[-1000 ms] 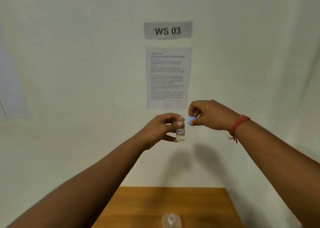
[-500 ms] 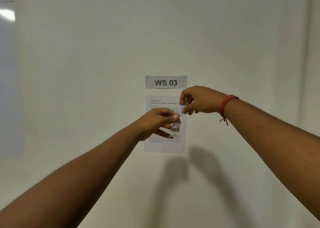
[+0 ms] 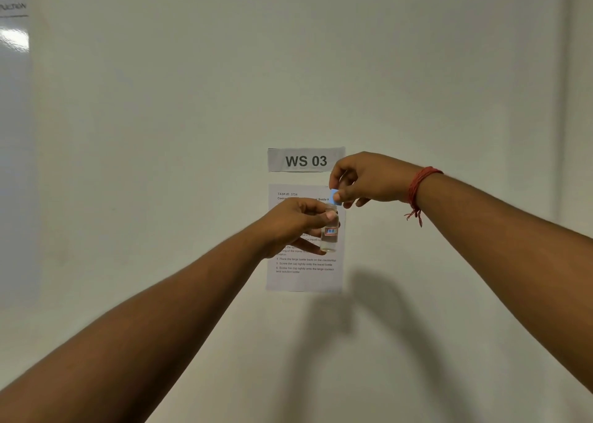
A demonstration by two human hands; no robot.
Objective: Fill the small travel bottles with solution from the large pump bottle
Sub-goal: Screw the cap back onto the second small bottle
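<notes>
A small clear travel bottle [image 3: 330,234] with a red and blue label is held upright in the air before the wall. My left hand [image 3: 293,222] grips it from the left, thumb across its neck. Clear liquid shows in the bottle. My right hand [image 3: 369,178] pinches a small blue cap [image 3: 335,196] just above and slightly right of the bottle's mouth. The cap is apart from the neck. The large pump bottle is out of view.
A white wall fills the view. A sign reading WS 03 [image 3: 305,160] and a printed instruction sheet [image 3: 305,272] hang on it behind my hands. A whiteboard edge [image 3: 14,40] shows at the top left. A red thread band [image 3: 418,186] circles my right wrist.
The view has tilted up, so the wooden table and the pump bottle left the frame. My right hand has kept the cap close above the bottle's mouth. Both hands keep their holds.
</notes>
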